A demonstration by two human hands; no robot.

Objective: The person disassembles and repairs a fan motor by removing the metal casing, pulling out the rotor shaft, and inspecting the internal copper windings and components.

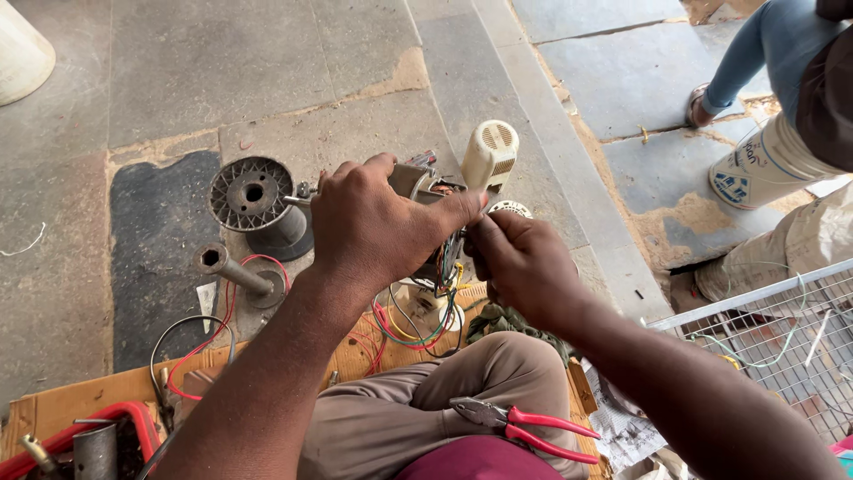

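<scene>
My left hand (369, 222) gripping small motor assy (418, 182) from top, held above my lap. My right hand (520, 262) closed, pinching coloured wires (444, 267) just under motor, thumbs nearly touching. Cream plastic housing (490, 153) sticks up behind both hands. Red-handle pliers (524, 425) lie on my thigh, apart from hands.

Bright, even daylight — soft shadows, sharp focus.

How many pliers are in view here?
1. The red-handled pliers lie on the person's lap, below the right hand. More tools may be hidden in the red tray at the lower left.
</scene>
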